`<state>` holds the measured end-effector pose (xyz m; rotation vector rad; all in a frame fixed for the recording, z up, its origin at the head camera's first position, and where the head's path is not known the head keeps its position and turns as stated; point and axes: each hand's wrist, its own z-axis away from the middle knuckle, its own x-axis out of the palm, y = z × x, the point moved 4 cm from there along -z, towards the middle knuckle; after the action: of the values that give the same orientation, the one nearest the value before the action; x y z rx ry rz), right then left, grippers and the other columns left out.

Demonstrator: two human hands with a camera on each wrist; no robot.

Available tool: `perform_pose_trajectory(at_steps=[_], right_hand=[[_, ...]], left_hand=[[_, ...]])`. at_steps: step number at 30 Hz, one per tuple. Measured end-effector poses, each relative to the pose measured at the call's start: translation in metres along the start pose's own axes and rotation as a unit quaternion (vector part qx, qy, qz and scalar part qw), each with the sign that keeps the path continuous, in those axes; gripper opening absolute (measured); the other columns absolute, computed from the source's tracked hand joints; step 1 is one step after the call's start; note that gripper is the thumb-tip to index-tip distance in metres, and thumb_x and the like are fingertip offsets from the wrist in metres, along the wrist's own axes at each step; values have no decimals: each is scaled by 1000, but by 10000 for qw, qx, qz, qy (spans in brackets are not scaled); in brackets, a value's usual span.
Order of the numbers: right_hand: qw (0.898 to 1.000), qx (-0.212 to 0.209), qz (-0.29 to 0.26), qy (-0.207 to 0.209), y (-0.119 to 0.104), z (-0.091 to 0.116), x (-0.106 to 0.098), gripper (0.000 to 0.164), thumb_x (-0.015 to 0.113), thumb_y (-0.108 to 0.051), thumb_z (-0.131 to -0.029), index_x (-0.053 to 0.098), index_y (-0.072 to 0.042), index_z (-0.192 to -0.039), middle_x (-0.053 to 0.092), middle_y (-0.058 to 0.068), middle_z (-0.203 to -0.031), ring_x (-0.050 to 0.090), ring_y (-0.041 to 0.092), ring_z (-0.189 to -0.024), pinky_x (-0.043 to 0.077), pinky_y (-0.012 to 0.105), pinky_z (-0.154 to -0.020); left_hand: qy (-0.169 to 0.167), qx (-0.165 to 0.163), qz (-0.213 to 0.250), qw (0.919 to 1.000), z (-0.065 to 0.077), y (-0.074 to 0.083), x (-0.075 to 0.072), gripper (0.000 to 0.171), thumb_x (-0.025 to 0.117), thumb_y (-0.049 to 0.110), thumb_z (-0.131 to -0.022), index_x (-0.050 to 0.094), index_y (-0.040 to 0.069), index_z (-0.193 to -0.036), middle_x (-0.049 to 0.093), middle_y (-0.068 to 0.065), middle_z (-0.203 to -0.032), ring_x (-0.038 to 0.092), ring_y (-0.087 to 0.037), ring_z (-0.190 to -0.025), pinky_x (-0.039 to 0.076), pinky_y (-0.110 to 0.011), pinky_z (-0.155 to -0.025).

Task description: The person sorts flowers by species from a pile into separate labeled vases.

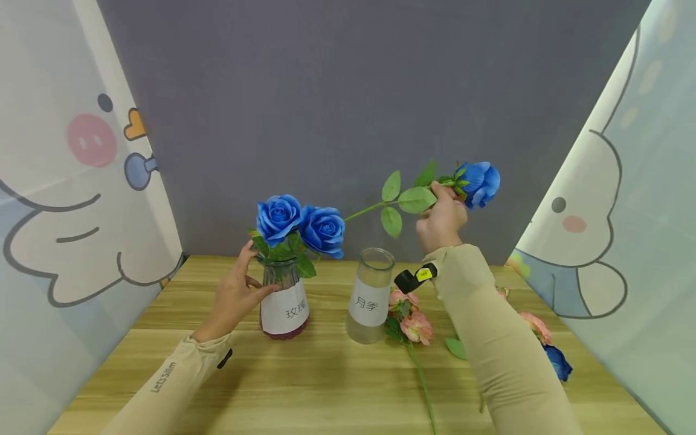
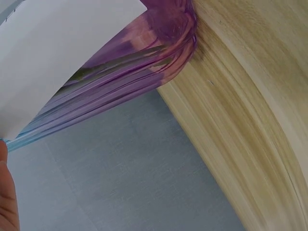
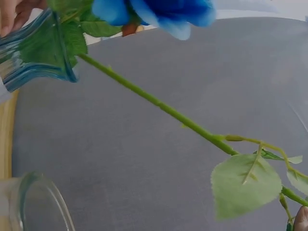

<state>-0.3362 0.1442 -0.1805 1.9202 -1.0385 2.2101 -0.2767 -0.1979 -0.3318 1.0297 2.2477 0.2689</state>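
From my remote feed, I see a cartoon-printed curtain (image 1: 49, 157) beyond the left edge of the desk (image 1: 321, 386). Then comes the left hand (image 1: 231, 305), its thumb and fingers curled around a ribbed glass vase (image 1: 285, 278) with a purplish base. The vase stands left of the middle, near the back edge, with a white label (image 1: 284, 311) on its front. Two blue roses (image 1: 278, 219) fill its mouth. Behind their blooms runs the stem (image 1: 365, 210) of a third rose; I can't tell whether its tip is inside the glass. Near the middle stands a clear vase (image 1: 361, 332), also labelled. Above and right of it, the right hand (image 1: 444, 220) pinches that stem just below the third rose's blue bloom (image 1: 478, 183), well off the desk. Pink flowers (image 1: 416, 328) lie just beside the clear vase, one stem stretching toward the near edge. Past the right sleeve (image 1: 489, 326), a pink bloom (image 1: 535, 326) and a dark blue one (image 1: 558, 364) lie near the right edge.
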Motion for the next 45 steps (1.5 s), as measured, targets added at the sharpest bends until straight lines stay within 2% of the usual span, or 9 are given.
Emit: perform_pose_trajectory(at_steps=[1,9,13,20,23,26,30,35,45], right_hand=[[9999,-77,90,-20,1,1,2,24,60,7,-89,43,-7,-80,44,3,-73,35,9,-45,36,19,-45],[9960,-334,770,-310,18,8,16,28,61,5,-90,41,-8,-76,46,4,-71,43,9,-48,34,18,-42],[9942,-420,888,-434,24,13,24,25,63,4,-89,44,-7,-78,49,5,-70,45,10,-48,33,17,-41],[9898,-548,1033,-810,32,22,42,21,64,8,-87,47,-4,-82,51,8,-80,55,15,-61,49,22,-54],[9852,-559,1268,-1013,38,28,48,20,65,8,-87,49,-4,-82,52,7,-81,56,16,-63,48,22,-53],[9807,-634,1505,-1072,44,32,52,20,66,6,-86,51,-5,-81,55,6,-77,57,15,-61,40,19,-46],[9766,-618,1763,-1063,55,37,52,18,67,4,-86,52,-6,-82,56,5,-75,57,13,-62,33,18,-43],[9709,-689,2066,-994,68,43,47,15,68,2,-86,55,-6,-84,57,5,-77,58,14,-63,34,19,-44],[9578,-671,2534,-1182,97,57,40,14,68,7,-82,58,-2,-81,58,4,-70,56,12,-56,41,18,-47]], left_hand=[[-8,21,12,10000,0,1,1,88,88,1,-62,39,3,-135,33,-27,-148,66,-21,-60,50,-26,-49],[197,418,15,9989,0,5,3,89,89,-1,-59,40,0,-133,36,-28,-145,64,-19,-55,48,-19,-49],[189,438,86,9988,0,4,3,89,89,-2,-59,40,0,-133,35,-28,-146,63,-19,-56,47,-15,-51],[143,392,110,9991,-1,3,1,91,89,-2,-59,39,0,-135,36,-27,-146,64,-20,-57,48,-20,-50],[146,373,142,9991,-1,3,1,92,88,-3,-59,38,0,-137,36,-26,-146,63,-20,-57,48,-19,-51],[148,379,119,9991,-1,2,1,93,88,-3,-59,38,0,-137,36,-27,-146,63,-20,-57,48,-17,-52],[143,306,95,9994,1,0,1,91,88,-3,-59,39,0,-136,35,-27,-146,63,-19,-56,48,-19,-51],[84,199,31,9998,2,-1,1,88,88,-3,-60,40,0,-133,36,-28,-145,64,-20,-57,49,-25,-49],[147,227,124,9996,3,-2,3,90,88,-5,-59,39,-2,-135,34,-29,-146,64,-19,-57,46,-14,-53]])
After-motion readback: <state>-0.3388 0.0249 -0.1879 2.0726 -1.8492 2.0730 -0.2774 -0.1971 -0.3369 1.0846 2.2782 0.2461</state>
